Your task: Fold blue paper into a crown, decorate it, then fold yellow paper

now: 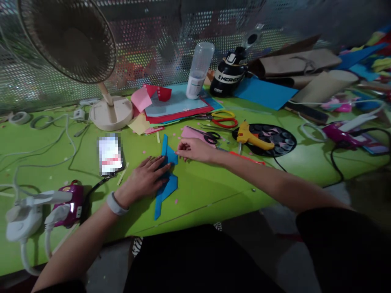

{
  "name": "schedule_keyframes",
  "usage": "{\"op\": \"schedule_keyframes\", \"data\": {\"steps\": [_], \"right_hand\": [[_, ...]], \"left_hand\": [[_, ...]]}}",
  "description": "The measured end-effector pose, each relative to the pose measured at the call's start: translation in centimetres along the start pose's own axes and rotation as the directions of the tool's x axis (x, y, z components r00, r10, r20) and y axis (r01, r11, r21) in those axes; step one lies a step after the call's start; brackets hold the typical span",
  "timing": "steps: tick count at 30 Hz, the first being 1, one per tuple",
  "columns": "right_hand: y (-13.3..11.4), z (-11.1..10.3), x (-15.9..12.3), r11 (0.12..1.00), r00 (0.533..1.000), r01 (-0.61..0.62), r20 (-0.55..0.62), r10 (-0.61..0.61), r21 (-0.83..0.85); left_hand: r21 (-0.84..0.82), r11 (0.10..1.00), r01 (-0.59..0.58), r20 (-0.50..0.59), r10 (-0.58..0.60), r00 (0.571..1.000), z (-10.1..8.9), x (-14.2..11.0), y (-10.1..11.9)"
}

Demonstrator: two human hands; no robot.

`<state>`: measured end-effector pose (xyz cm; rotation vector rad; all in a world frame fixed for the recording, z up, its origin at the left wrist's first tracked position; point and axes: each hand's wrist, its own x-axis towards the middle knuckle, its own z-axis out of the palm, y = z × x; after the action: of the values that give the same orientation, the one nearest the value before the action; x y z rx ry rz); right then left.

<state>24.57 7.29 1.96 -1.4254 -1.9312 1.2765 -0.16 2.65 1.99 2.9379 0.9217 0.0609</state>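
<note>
A folded blue paper (167, 188) lies on the green table (214, 191) in front of me. My left hand (146, 178) lies flat on its middle, fingers stretched out and pressing it down. My right hand (195, 149) pinches the paper's upper fold near its right corner. A pink paper sheet (191, 133) and black-handled scissors (210, 136) lie just behind my right hand.
A desk fan (76, 44) stands at the back left. A phone (110, 155), power plugs (39, 207) and cables lie at the left. Coloured paper sheets (180, 106), a clear bottle (198, 69), yellow-red scissors (224, 119) and a yellow glue gun (253, 138) sit behind.
</note>
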Motion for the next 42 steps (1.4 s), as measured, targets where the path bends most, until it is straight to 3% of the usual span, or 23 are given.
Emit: {"op": "schedule_keyframes", "data": {"steps": [2, 4, 6, 9, 12, 18, 22, 26, 29, 31, 34, 36, 38, 40, 41, 42], "right_hand": [[0.1, 0.1, -0.4, 0.974, 0.985, 0.133, -0.08, -0.15, -0.182], [0.3, 0.2, -0.5, 0.92, 0.965, 0.215, -0.073, -0.252, -0.328], [0.5, 0.3, -0.4, 0.868, 0.943, 0.289, -0.036, -0.331, -0.404], [0.4, 0.6, 0.7, 0.796, 0.9, 0.394, 0.019, -0.435, -0.46], [-0.5, 1.0, 2.8, 0.701, 0.855, 0.468, 0.074, -0.514, -0.538], [-3.1, 2.0, 6.3, 0.389, 0.756, 0.638, 0.447, -0.478, -0.664], [-3.8, 2.5, 6.1, 0.262, 0.721, 0.666, 0.514, -0.465, -0.698], [-3.7, 2.5, 4.9, 0.221, 0.706, 0.668, 0.511, -0.491, -0.711], [-3.4, 1.5, 3.2, 0.242, 0.685, 0.673, 0.466, -0.56, -0.699], [-3.1, 0.5, 1.4, 0.317, 0.691, 0.662, 0.389, -0.609, -0.679], [-2.7, -1.1, -1.8, 0.53, 0.785, 0.56, 0.204, -0.585, -0.637], [-2.2, -1.7, -3.7, 0.676, 0.862, 0.44, 0.067, -0.503, -0.591], [-1.6, -1.7, -5.0, 0.806, 0.911, 0.296, -0.102, -0.399, -0.512], [-0.8, -1.0, -5.8, 0.873, 0.925, 0.176, -0.227, -0.305, -0.455], [-0.4, -0.5, -5.9, 0.878, 0.926, 0.131, -0.26, -0.274, -0.46], [0.0, 0.1, -6.0, 0.868, 0.926, 0.09, -0.279, -0.254, -0.489]], "left_hand": [[-0.042, 0.999, -0.03, -0.003, 0.03, 1.0, -1.2, -0.7, -0.7], [-0.1, 0.995, 0.02, -0.019, -0.022, 1.0, -2.2, -1.3, -1.3], [-0.136, 0.98, 0.144, -0.041, -0.151, 0.988, -2.9, -1.6, -1.6], [-0.165, 0.922, 0.349, -0.017, -0.356, 0.934, -3.2, -1.5, -1.5], [-0.188, 0.888, 0.42, 0.068, -0.415, 0.907, -3.2, -1.1, -1.1], [-0.175, 0.879, 0.444, 0.145, -0.423, 0.894, -3.1, -0.9, 0.4], [-0.121, 0.885, 0.449, 0.144, -0.432, 0.89, -2.9, -1.5, 1.1], [-0.092, 0.885, 0.456, 0.12, -0.445, 0.888, -3.8, -2.5, 1.5], [0.01, 0.91, 0.414, 0.026, -0.414, 0.91, -5.6, -3.5, 1.9], [0.106, 0.924, 0.369, -0.066, -0.363, 0.929, -7.0, -4.0, 2.1], [0.196, 0.95, 0.244, -0.16, -0.214, 0.964, -8.8, -4.0, 2.2], [0.211, 0.946, 0.248, -0.312, -0.175, 0.934, -9.3, -3.5, 1.9], [0.166, 0.933, 0.32, -0.503, -0.199, 0.841, -9.0, -2.8, 1.4], [0.09, 0.931, 0.354, -0.6, -0.233, 0.765, -8.0, -1.9, 0.8], [0.065, 0.937, 0.344, -0.599, -0.239, 0.765, -7.3, -1.4, 0.5], [0.058, 0.948, 0.314, -0.563, -0.229, 0.794, -6.5, -0.9, 0.3]]}}
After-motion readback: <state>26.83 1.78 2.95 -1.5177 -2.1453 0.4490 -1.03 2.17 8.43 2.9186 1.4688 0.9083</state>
